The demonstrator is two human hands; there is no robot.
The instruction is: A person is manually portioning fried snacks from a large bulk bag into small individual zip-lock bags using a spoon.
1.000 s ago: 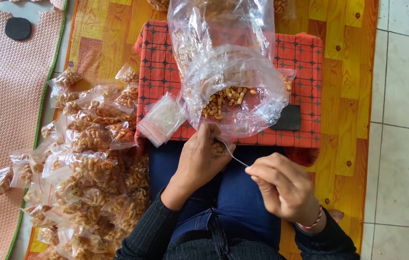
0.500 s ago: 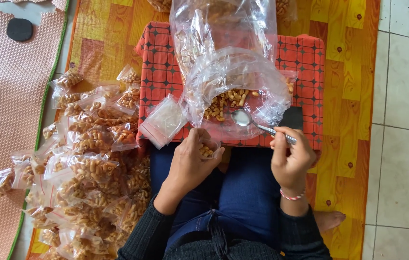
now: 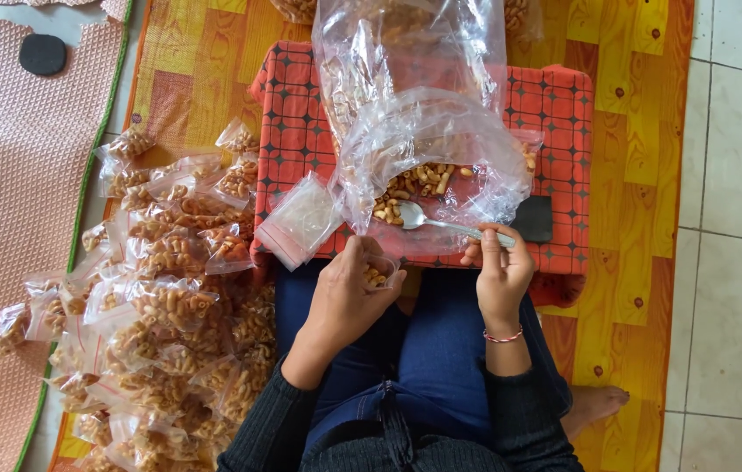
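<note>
Left hand point(image 3: 349, 293): one, seen at the centre of the frame; its grip is closed round one small clear pouch point(image 3: 377, 274) partly filled with brown snack pieces, held just below the counter's near edge.
Right hand point(image 3: 498, 271): one, right of centre; its grip is pinched shut on the handle of one metal spoon point(image 3: 441, 223).
Spoon: its bowl is laid inside the mouth of the large clear bag point(image 3: 428, 166), touching the loose pieces there.
Large bag: one, spread over the counter point(image 3: 296, 131), which is covered in red checked cloth, at upper centre.
Empty pouches point(image 3: 299, 218): one small stack, left of the bag.
Filled pouches point(image 3: 170, 297): too many to be counted, heaped at the left on the floor mat.
Black pad point(image 3: 534, 218): one, on the counter's right.
</note>
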